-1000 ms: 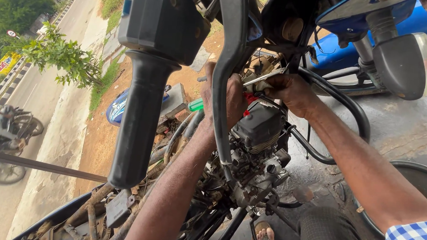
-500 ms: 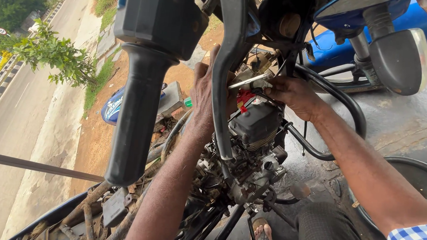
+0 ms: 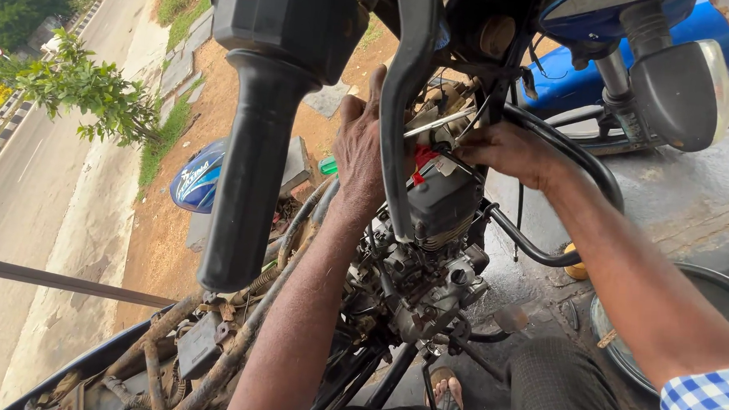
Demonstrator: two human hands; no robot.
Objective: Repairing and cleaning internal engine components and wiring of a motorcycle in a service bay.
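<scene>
**A:** So compared to a second ago, the left hand [image 3: 366, 151] is sitting a bit higher and flatter against the black frame tube [image 3: 404, 107], fingers stretched up instead of tucked behind it. The right hand [image 3: 507, 150] is barely shifting, it's holding the same spot by the engine top. The view is also tilting a little, so the handlebar grip [image 3: 254, 166] is looming bigger on the left.

**B:** Going left to right then: road and small tree [image 3: 88, 91] way off, the blue helmet-looking shell [image 3: 199, 180] lying on the dirt, then that grip, then the hands?

**A:** Yep. The left hand is open, palm pressing on the tube, not gripping anything I can make out. There's a green bit [image 3: 328, 166] poking out just beside its wrist, can't tell what it is.

**B:** And the right one?

**A:** It's closing around the end of a thin silver rod [image 3: 439, 122], looks like a screwdriver shaft, which is angling across to the frame tube just above the red part [image 3: 425, 158] on the engine [image 3: 428, 258]. My guess is the left hand is just steadying things while the right is working the tool, so the job is mid-way, nothing coming loose yet.

**B:** Blue bike [image 3: 571, 66] behind on the right isn't involved?

**A:** Nope, just parked there.
</scene>
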